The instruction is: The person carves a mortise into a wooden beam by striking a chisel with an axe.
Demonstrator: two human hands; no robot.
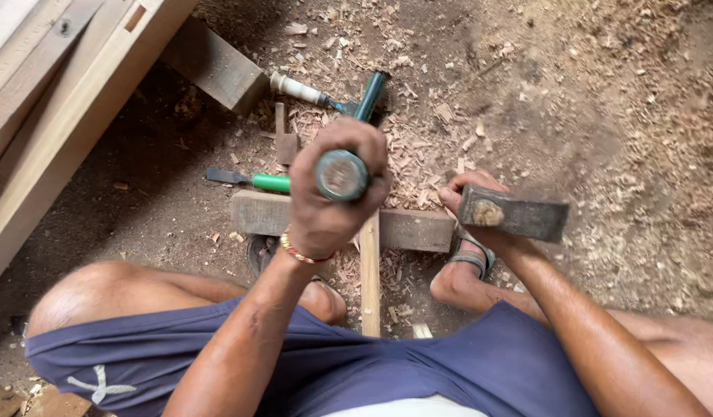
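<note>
Left hand [329,197]: clenched round a green-capped chisel handle [342,175] — upright, centre.
Right hand [480,224]: at 3 o'clock, grasping a hammer [515,215] — fingers mostly hidden, probably closed.
Under both: wooden strip [370,270] crossing a block [410,229].

The left hand [325,193] wraps a chisel [342,174] whose teal handle looks like plastic, its butt end scuffed and dull. The right hand [468,205] grips a hammer [515,215] with a dark, matt metal head, worn and pitted at the face. Underneath, a thin wooden strip [370,270] shows pale, fairly smooth grain, crossing a greyer, rougher wooden block [414,229]. A second chisel [252,181] shows a glossy green plastic handle and dull metal blade. The dirt ground [604,116] is powdery, littered with curled wood shavings. Shorts [480,363] are soft blue cloth.
</note>
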